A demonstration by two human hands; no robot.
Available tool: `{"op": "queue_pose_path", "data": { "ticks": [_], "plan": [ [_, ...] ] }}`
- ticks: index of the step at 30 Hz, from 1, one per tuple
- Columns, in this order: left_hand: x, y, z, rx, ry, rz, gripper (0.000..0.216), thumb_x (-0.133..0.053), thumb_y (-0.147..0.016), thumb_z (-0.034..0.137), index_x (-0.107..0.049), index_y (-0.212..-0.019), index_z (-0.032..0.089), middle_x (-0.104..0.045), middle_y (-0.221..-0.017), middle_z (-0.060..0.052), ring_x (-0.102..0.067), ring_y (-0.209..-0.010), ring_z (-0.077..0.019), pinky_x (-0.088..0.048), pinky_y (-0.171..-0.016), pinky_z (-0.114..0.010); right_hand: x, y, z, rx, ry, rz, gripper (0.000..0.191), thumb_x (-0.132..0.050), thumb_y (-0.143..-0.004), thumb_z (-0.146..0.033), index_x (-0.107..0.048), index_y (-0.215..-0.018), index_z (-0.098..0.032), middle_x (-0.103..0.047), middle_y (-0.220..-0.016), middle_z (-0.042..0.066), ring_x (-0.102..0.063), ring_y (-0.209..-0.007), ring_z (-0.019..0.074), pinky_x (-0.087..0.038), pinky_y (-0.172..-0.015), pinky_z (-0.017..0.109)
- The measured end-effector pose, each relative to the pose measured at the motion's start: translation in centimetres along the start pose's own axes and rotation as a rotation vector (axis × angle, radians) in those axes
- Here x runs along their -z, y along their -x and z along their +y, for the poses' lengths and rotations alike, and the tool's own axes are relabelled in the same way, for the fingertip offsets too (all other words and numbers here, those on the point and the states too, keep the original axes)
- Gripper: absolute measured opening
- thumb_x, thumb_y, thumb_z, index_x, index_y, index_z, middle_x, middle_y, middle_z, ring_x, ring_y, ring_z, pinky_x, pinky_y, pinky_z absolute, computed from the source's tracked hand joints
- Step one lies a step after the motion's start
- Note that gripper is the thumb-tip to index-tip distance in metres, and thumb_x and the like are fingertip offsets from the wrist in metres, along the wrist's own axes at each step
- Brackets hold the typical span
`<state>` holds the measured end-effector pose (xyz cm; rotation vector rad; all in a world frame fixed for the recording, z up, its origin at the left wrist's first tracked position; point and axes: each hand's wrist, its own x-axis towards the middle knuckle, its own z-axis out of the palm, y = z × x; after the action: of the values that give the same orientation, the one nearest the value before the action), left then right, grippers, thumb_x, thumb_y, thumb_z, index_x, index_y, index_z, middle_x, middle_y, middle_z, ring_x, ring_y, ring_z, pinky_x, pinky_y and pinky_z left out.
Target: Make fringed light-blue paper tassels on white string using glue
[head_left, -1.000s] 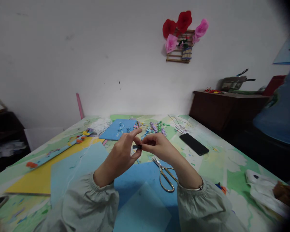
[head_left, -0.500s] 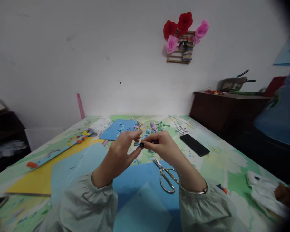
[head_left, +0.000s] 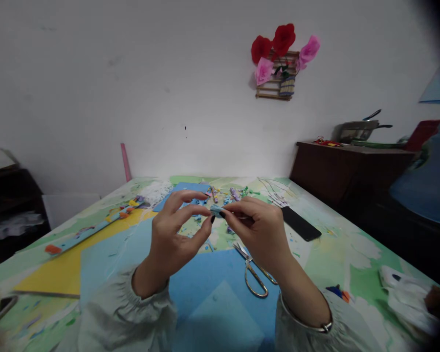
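Observation:
My left hand and my right hand are raised together above the table, fingertips meeting. Between them sits a small light-blue rolled paper piece. The right hand's thumb and fingers pinch it. The left thumb and forefinger close on its other end, with the remaining left fingers curled apart above. Below the right wrist lie metal scissors on a blue paper sheet.
The patterned table carries a yellow sheet, a light-blue sheet, a long decorated strip, small paper curls at the back, a black phone and white material at the right. A dark cabinet holds a pan.
Both hands have risen slightly and come closer to me. The left fingers have spread and re-pinched the small blue piece, which now shows more plainly between the fingertips.

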<state>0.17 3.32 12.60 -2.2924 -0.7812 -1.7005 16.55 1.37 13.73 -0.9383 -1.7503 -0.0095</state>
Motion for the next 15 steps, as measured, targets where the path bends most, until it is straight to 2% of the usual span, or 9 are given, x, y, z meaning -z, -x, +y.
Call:
{"op": "queue_pose_path", "data": {
  "ticks": [9, 15],
  "plan": [
    [-0.07, 0.05, 0.00, 0.025, -0.004, -0.032, 0.012, -0.064, -0.072, 0.010, -0.065, -0.082, 0.017, -0.064, -0.098, -0.008, -0.059, -0.095, -0.0213, -0.048, -0.083, -0.039, 0.08, 0.14, -0.19, 0.074, 0.091, 0.033, 0.010, -0.059, -0.078, -0.015, -0.069, -0.074, -0.017, -0.064, -0.064, 0.002, -0.056, -0.057, 0.0109, -0.042, -0.052, 0.023],
    [-0.34, 0.20, 0.04, 0.000, -0.007, 0.012, 0.014, -0.066, -0.071, 0.008, -0.064, -0.081, 0.016, -0.064, -0.096, -0.007, -0.060, -0.093, -0.0212, -0.049, -0.083, -0.039, -0.01, 0.14, -0.26, 0.082, 0.083, 0.021, 0.012, -0.058, -0.079, -0.015, -0.069, -0.075, -0.015, -0.064, -0.065, 0.003, -0.056, -0.057, 0.0107, -0.041, -0.052, 0.022]
  ]
}}
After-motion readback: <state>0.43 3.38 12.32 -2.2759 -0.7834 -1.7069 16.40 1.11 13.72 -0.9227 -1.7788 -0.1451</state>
